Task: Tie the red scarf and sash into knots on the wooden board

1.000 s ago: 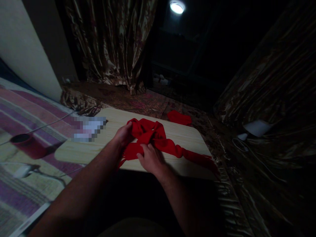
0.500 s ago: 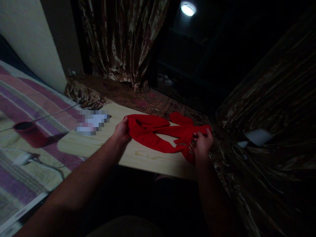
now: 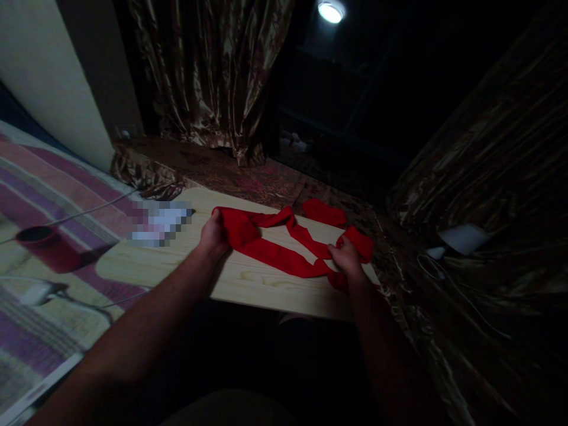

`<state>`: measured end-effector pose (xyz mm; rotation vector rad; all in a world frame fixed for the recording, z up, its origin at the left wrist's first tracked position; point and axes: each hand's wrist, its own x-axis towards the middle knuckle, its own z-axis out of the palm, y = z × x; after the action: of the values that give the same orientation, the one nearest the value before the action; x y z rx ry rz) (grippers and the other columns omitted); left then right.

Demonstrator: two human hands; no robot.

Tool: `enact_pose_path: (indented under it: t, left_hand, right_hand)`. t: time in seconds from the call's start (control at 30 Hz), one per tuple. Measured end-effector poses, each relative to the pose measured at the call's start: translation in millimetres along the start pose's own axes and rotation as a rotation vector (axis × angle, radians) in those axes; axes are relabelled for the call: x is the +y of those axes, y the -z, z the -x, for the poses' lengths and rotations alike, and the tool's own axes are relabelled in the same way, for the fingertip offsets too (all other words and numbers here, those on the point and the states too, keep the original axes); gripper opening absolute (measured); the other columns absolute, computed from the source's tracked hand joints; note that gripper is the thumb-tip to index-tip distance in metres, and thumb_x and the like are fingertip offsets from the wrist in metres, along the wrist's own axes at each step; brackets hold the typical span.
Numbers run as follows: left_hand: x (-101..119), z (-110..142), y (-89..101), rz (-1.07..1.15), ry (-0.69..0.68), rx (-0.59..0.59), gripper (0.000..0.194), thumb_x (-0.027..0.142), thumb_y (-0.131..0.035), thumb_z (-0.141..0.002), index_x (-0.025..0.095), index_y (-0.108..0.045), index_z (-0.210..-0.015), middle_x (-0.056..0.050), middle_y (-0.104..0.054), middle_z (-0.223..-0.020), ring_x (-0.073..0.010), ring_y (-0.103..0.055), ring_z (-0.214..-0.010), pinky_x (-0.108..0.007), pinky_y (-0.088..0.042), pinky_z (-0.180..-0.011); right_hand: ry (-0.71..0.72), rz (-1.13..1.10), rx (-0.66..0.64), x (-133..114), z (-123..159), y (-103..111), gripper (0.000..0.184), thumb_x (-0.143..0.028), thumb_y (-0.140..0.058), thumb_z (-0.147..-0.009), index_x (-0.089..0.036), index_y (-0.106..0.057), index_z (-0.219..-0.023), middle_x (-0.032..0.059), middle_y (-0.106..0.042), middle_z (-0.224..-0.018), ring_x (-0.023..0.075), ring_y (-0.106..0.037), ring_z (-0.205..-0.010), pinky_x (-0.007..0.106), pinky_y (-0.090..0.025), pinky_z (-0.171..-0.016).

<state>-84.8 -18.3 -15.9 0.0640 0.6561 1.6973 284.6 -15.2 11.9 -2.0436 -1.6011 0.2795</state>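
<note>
A long, soft red cloth garment (image 3: 277, 258) stretches across the pale wooden board in two narrow strips; its exact kind is hard to make out in the dim light. At its left end, my left hand (image 3: 213, 235) is closed on the bunched fabric. The farther strip is pinched in the fingers of my right hand (image 3: 345, 255), which rests low over the board's right side. Just beyond that hand lies a folded red cloth part (image 3: 360, 244); whether it joins the strips is unclear. Another red cloth piece (image 3: 323, 212) lies at the board's back edge.
The wooden board (image 3: 261, 288) has a pixelated pale item (image 3: 162, 225) at its left. A red cup (image 3: 48, 248) and a white plug on a cable (image 3: 38, 293) are on the striped bedding. Patterned curtains (image 3: 213, 77) hang behind. A white object (image 3: 464, 238) lies right.
My right hand has moved left and slightly down, now pinching the farther strip. The strips hang more apart, and the cloth beyond the right hand has dropped. My left hand shifted slightly left.
</note>
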Motion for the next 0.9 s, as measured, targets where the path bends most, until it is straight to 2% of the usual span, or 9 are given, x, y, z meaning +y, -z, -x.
enact_pose_path:
  t: [0.1,0.2,0.3,0.4,0.53,0.67,0.77,0.9]
  left_hand:
    - [-0.2,0.4,0.1,-0.006,-0.018,0.008,0.038,0.041,-0.044,-0.103,0.014,-0.07,-0.108,-0.009,-0.077,-0.094,-0.0235,-0.074,-0.094,-0.04,-0.056,-0.101]
    - [-0.3,-0.5,0.9,-0.002,-0.032,0.013,0.037,0.041,-0.045,-0.103,0.015,-0.07,-0.105,-0.009,-0.077,-0.093,-0.0228,-0.074,-0.092,-0.04,-0.055,-0.102]
    - [-0.4,-2.1,2.3,0.006,-0.039,0.004,0.038,0.043,-0.045,-0.102,0.015,-0.07,-0.107,-0.01,-0.077,-0.093,-0.0241,-0.074,-0.094,-0.041,-0.056,-0.1]
    - [-0.7,-4.4,4.0,0.02,-0.043,-0.011,0.04,0.045,-0.044,-0.102,0.015,-0.07,-0.107,-0.01,-0.078,-0.093,-0.0246,-0.074,-0.093,-0.041,-0.058,-0.097]
    - [-1.3,-9.1,6.1,0.044,-0.074,-0.028,0.046,0.047,-0.04,-0.103,0.013,-0.071,-0.106,-0.011,-0.078,-0.095,-0.0236,-0.074,-0.094,-0.039,-0.058,-0.095]
    - [-2.3,-12.8,6.8,0.073,-0.123,-0.029,0.048,0.048,-0.039,-0.104,0.013,-0.072,-0.106,-0.012,-0.077,-0.1,-0.0227,-0.073,-0.101,-0.037,-0.056,-0.099]
    - [-2.8,-13.9,6.2,0.088,-0.157,-0.007,0.044,0.045,-0.04,-0.104,0.015,-0.071,-0.105,-0.011,-0.077,-0.101,-0.0216,-0.072,-0.104,-0.036,-0.055,-0.101]
    - [-2.5,-14.0,4.5,0.076,-0.164,-0.001,0.046,0.044,-0.038,-0.105,0.013,-0.072,-0.099,-0.01,-0.076,-0.098,-0.0203,-0.073,-0.098,-0.034,-0.056,-0.099]
  right_hand:
    - [0.05,0.067,-0.072,-12.2,11.3,-11.5,0.052,-0.038,-0.064,-0.086,-0.015,-0.062,-0.133,0.013,-0.075,-0.111,0.0247,-0.07,-0.101,0.031,-0.05,-0.09]
    - [0.198,0.066,-0.168,-19.3,17.8,-19.2,0.046,-0.032,-0.066,-0.086,-0.016,-0.067,-0.129,0.0116,-0.075,-0.115,0.0238,-0.07,-0.106,0.031,-0.05,-0.095]
    - [0.332,0.008,-0.349,-18.5,19.4,-24.3,0.035,-0.027,-0.068,-0.086,-0.018,-0.073,-0.119,0.0077,-0.074,-0.121,0.0208,-0.069,-0.111,0.029,-0.049,-0.099]
    - [0.343,0.071,-0.45,-12.3,17.2,-27.5,0.038,-0.031,-0.069,-0.086,-0.015,-0.073,-0.121,0.0093,-0.072,-0.127,0.0219,-0.067,-0.116,0.03,-0.048,-0.103]
    - [0.263,0.328,-0.345,1.0,9.1,-28.2,0.054,-0.04,-0.067,-0.088,-0.009,-0.067,-0.133,0.0185,-0.062,-0.141,0.0288,-0.059,-0.13,0.034,-0.042,-0.11]
    - [0.139,0.506,-0.267,24.0,-3.3,-23.2,0.062,-0.05,-0.053,-0.095,-0.002,-0.065,-0.133,0.0254,-0.061,-0.139,0.0324,-0.057,-0.132,0.036,-0.041,-0.111]
    - [0.073,0.539,-0.233,43.0,-11.8,-20.1,0.069,-0.054,-0.046,-0.097,-0.001,-0.059,-0.139,0.0259,-0.056,-0.145,0.0323,-0.054,-0.136,0.036,-0.039,-0.112]
    - [0.097,0.543,-0.249,55.0,-14.0,-19.9,0.07,-0.052,-0.042,-0.099,0.0,-0.053,-0.146,0.0243,-0.05,-0.151,0.0302,-0.045,-0.143,0.034,-0.034,-0.116]
